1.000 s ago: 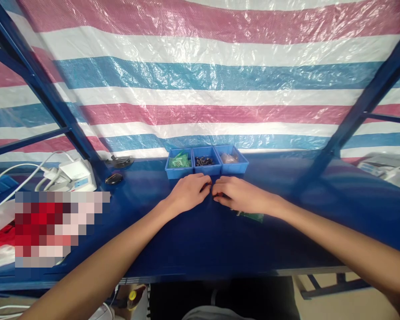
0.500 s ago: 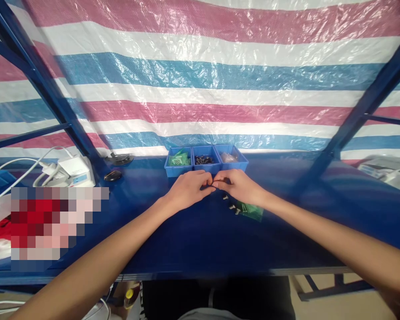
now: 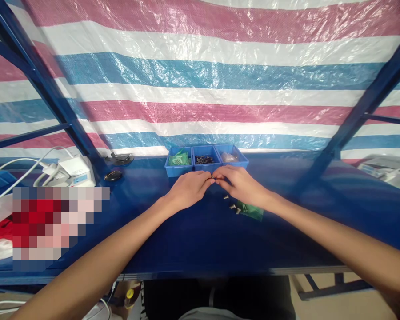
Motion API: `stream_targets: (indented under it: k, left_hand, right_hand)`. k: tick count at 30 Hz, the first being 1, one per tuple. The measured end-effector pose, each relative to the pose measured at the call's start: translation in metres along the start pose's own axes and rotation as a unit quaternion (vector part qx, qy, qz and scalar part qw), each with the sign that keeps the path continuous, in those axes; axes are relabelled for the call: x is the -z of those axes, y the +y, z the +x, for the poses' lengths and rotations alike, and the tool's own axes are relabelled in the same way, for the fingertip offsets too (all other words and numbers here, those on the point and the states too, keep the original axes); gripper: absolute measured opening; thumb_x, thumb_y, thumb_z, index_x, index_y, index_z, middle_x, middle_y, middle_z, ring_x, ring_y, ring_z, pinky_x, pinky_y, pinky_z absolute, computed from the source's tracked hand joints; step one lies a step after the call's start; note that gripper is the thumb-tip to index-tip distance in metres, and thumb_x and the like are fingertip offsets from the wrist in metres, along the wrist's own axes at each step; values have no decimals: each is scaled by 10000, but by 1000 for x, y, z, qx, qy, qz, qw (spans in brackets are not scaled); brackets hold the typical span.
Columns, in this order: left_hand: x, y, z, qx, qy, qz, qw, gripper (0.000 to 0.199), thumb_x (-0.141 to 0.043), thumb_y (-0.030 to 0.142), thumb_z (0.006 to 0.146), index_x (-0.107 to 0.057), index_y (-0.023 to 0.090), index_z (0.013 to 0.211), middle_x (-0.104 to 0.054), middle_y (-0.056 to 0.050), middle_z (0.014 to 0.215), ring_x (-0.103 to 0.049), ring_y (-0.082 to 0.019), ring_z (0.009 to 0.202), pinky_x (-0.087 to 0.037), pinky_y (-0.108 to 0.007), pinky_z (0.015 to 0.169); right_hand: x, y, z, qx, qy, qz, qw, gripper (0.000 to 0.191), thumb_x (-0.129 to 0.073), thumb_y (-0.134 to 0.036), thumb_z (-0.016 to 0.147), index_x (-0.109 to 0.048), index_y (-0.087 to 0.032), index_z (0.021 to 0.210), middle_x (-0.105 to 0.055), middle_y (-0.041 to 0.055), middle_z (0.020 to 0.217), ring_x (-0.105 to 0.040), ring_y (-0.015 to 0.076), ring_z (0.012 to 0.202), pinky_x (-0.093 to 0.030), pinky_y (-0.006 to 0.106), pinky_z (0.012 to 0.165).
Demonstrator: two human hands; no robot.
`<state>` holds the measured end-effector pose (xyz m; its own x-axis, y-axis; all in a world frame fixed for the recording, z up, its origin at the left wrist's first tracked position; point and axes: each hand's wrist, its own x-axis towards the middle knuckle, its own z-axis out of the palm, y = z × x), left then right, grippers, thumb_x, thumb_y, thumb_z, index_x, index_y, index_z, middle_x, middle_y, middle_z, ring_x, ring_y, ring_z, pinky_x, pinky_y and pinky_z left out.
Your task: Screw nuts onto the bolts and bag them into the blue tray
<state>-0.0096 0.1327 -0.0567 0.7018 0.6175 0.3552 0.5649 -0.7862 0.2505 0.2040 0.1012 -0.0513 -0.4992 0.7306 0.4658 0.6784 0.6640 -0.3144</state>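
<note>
Just in front of the blue bins, my left hand (image 3: 190, 187) and my right hand (image 3: 242, 183) meet fingertip to fingertip. Both are closed in a pinch around a tiny dark piece (image 3: 213, 178), too small to name. Below my right hand, several short metal screws (image 3: 232, 206) lie loose on the blue table (image 3: 200, 240). Beside them is a green plastic bag (image 3: 253, 212) with small pieces in it, partly behind my right wrist.
Three joined blue bins stand at the back: one with green bags (image 3: 179, 158), one with dark screws (image 3: 204, 159), one with clear bags (image 3: 229, 157). A black mouse-like object (image 3: 113, 176), white chargers and cables (image 3: 75, 171) lie left. Blue frame posts flank a striped sheet.
My right hand's fingers have shifted and straightened slightly over the small piece, and my left thumb and fingers have drawn closer together. The screws, bag and bins stay put.
</note>
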Motion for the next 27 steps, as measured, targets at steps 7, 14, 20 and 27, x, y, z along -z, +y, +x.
stream_targets:
  k: [7, 14, 20, 27]
  left_hand:
    - [-1, -1, 1, -6, -3, -86, 996, 407, -334, 397, 1100, -534, 185, 816, -612, 1, 771, -581, -146, 705, -382, -288, 654]
    - [0, 2, 0, 7, 85, -88, 993, 157, -441, 286, 1054, -576, 211, 1085, -643, -4, 885, -597, -152, 768, -413, -281, 683]
    - [-1, 1, -1, -28, 95, -48, 994, 143, -542, 291, 1015, -605, 217, 1119, -642, -18, 969, -610, -158, 838, -450, -278, 732]
    - [-2, 0, -2, -21, 77, -27, 996, 220, -460, 360, 1065, -610, 202, 1033, -671, -26, 977, -639, -172, 841, -430, -288, 702]
  right_hand:
    - [0, 1, -2, 20, 14, 4, 1000, 124, -550, -183, 997, -673, -166, 985, -713, 75, 950, -644, 206, 878, -455, 314, 769]
    - [0, -5, 1, -79, 17, 83, 993, 225, -560, -267, 1001, -687, -167, 844, -661, 4, 730, -536, 131, 608, -354, 278, 609]
    - [-2, -5, 0, -68, 24, 86, 994, 320, -510, -333, 1034, -626, -173, 782, -615, -7, 692, -505, 121, 589, -326, 274, 586]
    - [-1, -4, 0, -33, 48, 42, 997, 246, -483, -275, 1041, -655, -177, 896, -678, 34, 833, -598, 159, 718, -408, 286, 679]
